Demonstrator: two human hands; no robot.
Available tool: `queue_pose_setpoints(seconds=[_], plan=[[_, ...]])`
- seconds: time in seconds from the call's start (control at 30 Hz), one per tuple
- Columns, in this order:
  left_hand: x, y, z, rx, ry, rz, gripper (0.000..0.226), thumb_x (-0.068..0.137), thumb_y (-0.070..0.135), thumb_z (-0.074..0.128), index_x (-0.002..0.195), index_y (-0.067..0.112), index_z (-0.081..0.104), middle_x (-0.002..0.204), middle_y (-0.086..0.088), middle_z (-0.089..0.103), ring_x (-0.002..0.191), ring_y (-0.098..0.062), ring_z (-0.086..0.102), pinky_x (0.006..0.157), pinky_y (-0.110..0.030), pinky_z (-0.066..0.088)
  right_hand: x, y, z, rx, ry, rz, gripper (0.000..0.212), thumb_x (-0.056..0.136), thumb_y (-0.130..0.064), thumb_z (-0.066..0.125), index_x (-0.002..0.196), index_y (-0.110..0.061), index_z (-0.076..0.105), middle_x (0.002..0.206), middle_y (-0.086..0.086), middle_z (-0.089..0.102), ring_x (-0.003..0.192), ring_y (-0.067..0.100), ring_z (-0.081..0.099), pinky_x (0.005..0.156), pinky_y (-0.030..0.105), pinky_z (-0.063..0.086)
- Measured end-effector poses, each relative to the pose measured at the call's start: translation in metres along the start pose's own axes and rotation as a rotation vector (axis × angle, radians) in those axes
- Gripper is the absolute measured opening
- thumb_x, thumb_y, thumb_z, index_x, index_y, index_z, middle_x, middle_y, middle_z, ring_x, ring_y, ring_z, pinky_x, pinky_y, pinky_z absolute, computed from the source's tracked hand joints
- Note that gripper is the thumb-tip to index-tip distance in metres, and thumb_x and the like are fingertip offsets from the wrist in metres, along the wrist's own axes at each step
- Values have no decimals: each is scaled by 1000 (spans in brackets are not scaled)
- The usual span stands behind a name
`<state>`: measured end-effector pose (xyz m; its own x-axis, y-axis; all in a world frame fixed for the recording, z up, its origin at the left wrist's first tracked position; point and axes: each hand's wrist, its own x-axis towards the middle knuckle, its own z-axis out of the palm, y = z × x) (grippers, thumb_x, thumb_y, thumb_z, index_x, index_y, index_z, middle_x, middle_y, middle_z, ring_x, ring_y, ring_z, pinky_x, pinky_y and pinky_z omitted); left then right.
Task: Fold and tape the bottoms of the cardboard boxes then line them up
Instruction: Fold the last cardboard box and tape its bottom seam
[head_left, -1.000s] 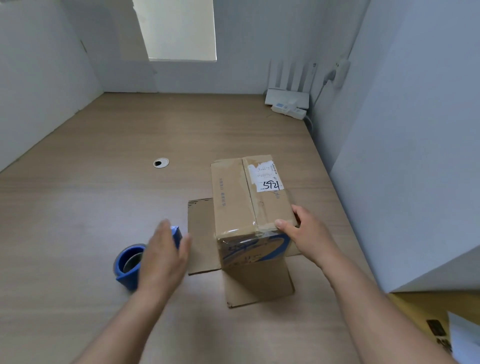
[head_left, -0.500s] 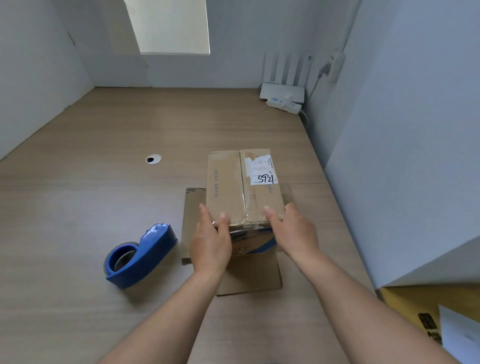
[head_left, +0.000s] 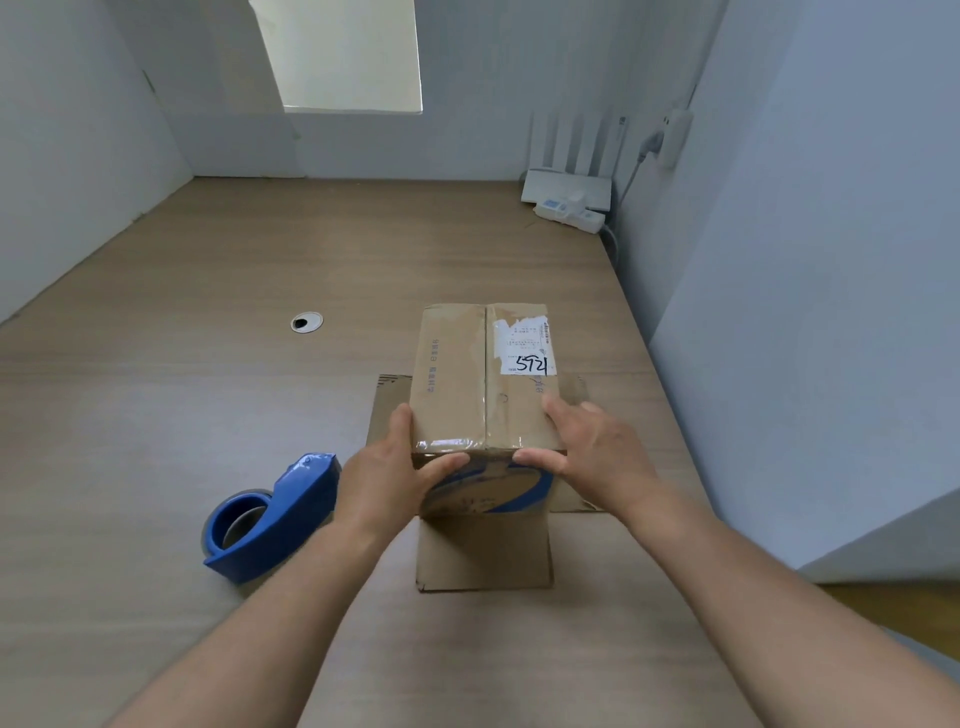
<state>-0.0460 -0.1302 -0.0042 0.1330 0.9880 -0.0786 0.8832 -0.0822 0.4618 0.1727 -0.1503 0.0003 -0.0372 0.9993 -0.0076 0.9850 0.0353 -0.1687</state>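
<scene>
A brown cardboard box (head_left: 457, 379) stands on the wooden table with its closed, taped face up; a white label reads 5721. Its other flaps lie spread flat on the table around it, one toward me (head_left: 483, 553). My left hand (head_left: 387, 480) grips the box's near left corner, thumb on the near face. My right hand (head_left: 597, 452) holds the near right corner, fingers on top. A blue tape dispenser (head_left: 270, 519) lies on the table left of my left hand, apart from it.
A round cable hole (head_left: 306, 322) sits in the table to the far left of the box. A white router and power strip (head_left: 569, 200) are at the back right corner. White partition walls enclose the table on the left, back and right.
My left hand has left the tape dispenser and come to the box's near left corner. My right hand has shifted slightly on the near right corner. The box has stayed put.
</scene>
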Motion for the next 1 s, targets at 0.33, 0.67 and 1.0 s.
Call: queue_pose_setpoints(seconds=[0.33, 0.67, 1.0], plan=[[13, -48, -9, -668, -308, 58, 61, 96, 11, 52, 147, 29, 24, 119, 22, 58, 110, -11, 59, 87, -24, 53, -12, 33, -3, 475, -226, -82, 49, 101, -29, 40, 146, -38, 22, 134, -16, 45, 122, 5, 42, 99, 17, 30], [11, -54, 4, -678, -68, 24, 48, 88, 20, 64, 88, 67, 62, 89, 27, 71, 89, -15, 68, 78, -34, 57, -4, 37, -8, 550, -214, -61, 61, 85, -34, 68, 140, -32, 43, 101, -14, 65, 94, 5, 60, 84, 10, 42], [-4, -45, 17, -634, -8, 33, 38, 96, 19, 53, 133, 24, 53, 105, 31, 61, 95, 3, 64, 87, -30, 56, -19, 22, 21, 440, 240, -143, 48, 86, -36, 55, 125, -8, 60, 84, -1, 55, 74, 11, 48, 66, 22, 42]])
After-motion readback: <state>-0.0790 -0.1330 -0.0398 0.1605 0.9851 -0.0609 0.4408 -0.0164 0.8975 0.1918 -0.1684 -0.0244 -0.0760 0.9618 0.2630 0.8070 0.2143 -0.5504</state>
